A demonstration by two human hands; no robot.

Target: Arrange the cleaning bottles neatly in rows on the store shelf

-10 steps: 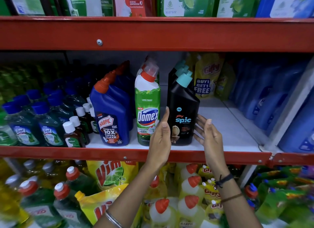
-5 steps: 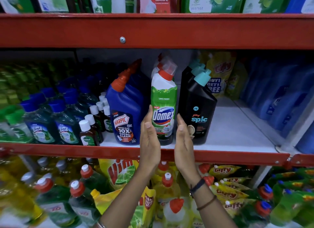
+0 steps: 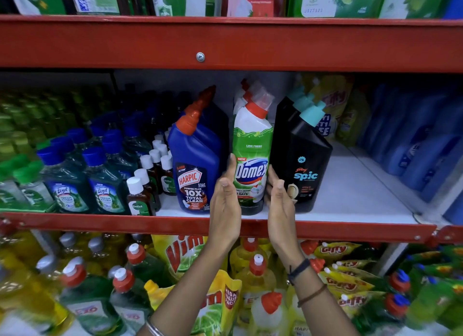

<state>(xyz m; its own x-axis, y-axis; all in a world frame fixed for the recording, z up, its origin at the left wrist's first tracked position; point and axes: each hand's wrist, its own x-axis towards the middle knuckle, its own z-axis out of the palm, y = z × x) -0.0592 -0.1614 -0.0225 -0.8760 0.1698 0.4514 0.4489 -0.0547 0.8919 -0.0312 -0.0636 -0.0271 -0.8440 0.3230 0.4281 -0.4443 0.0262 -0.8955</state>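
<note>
On the shelf (image 3: pixel 350 193): I see white smooth board, red metal edge; three rows already stand, right part bare.
Domex bottle (image 3: pixel 250 160): glossy plastic, bent neck, front of middle row.
Hands: left hand (image 3: pixel 225 198) and right hand (image 3: pixel 280 200) flat, unclenched, flanking it; contact unclear.

1. Light is even and moderately bright in the middle, where the Domex bottle (image 3: pixel 251 155) and its label read sharp.
2. The shelf recess darkens toward the back.
3. The blue bottles at the right (image 3: pixel 416 145) and the green bottles at the far left (image 3: pixel 17 125) are smeared and soft.
4. Wide-angle bending curves the red shelf rail (image 3: pixel 225 44) near the edges.
5. Lower corners are blurred.
</note>
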